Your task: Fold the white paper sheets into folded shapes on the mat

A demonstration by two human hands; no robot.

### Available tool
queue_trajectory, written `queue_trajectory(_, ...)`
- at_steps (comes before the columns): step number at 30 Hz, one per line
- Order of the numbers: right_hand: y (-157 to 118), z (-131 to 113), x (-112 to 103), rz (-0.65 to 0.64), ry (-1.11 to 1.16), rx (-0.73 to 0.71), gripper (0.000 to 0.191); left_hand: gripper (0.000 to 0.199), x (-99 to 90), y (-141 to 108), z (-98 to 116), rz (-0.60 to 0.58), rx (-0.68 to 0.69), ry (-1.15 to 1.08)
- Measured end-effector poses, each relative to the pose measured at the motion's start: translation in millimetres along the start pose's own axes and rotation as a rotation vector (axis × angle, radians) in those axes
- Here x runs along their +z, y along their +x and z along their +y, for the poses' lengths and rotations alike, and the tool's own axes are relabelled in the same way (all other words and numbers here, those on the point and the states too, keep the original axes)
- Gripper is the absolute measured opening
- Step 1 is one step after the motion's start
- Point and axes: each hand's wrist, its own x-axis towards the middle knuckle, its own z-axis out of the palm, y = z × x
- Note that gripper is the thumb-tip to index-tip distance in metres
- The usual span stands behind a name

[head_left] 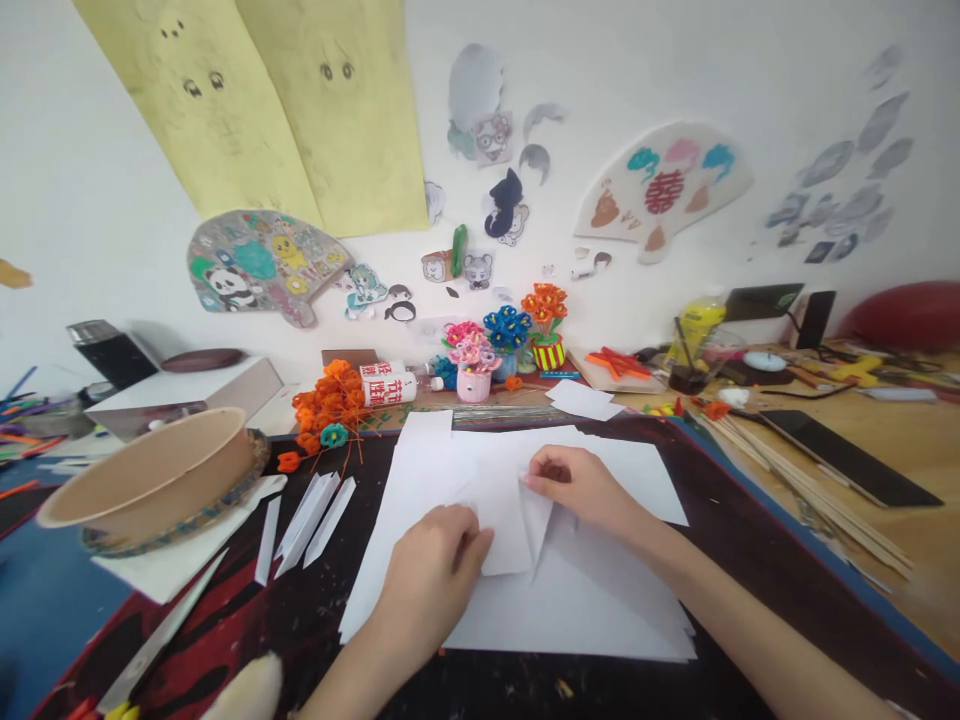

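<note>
A small folded piece of white paper is between my two hands, above a spread of larger white sheets. My right hand pinches its upper right edge between thumb and fingertips, and a narrow flap stands up on that side. At the left edge, my left hand is closed on the paper with curled fingers; its fingertips are partly hidden. Several folded white paper strips lie on the dark mat to the left of the sheets.
Scissors lie at the front left, near a beige bowl. Orange craft flowers and small flower pots stand along the back. Thin wooden sticks and a black phone are on the right.
</note>
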Motion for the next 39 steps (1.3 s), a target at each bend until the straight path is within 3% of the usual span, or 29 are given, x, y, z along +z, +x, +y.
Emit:
queue_trajectory(4,-1,-4,4,-0.081,0.27,-0.015,0.03,0.021,-3.5,1,3,0.05,0.128,-0.062)
queue_trajectory(11,-10,-16,14,-0.103,0.417,0.085,0.042,0.021,-5.3,-1,3,-0.096,0.047,-0.379)
queue_trajectory(17,-9,-15,14,-0.101,0.494,0.092,0.044,0.023,-2.1,1,-3,-0.01,-0.031,-0.51)
queue_trajectory(22,-8,-16,21,-0.204,0.475,0.05,0.045,0.013,-3.0,1,0,0.087,-0.034,-0.626)
queue_trajectory(26,-10,-19,19,-0.084,0.509,0.101,0.042,0.03,-9.0,2,-4,0.24,-0.084,-0.693)
queue_trajectory(29,-8,-14,11,0.085,0.303,0.138,0.031,0.044,-22.9,5,-18,0.534,-0.103,-0.844)
queue_trajectory(32,-6,-6,3,0.157,-0.02,0.132,0.024,0.044,-41.1,8,-35,0.96,-0.167,-0.882)
queue_trajectory(33,-7,-4,2,0.162,-0.136,0.112,0.024,0.046,-46.4,9,-40,1.018,-0.209,-0.879)
queue_trajectory(36,-11,0,3,0.191,-0.518,0.025,0.032,0.048,-55.5,11,-50,1.054,-0.305,-0.932)
queue_trajectory(39,-14,2,5,0.203,-0.764,0.008,0.042,0.05,-52.6,14,-54,0.946,-0.266,-0.937)
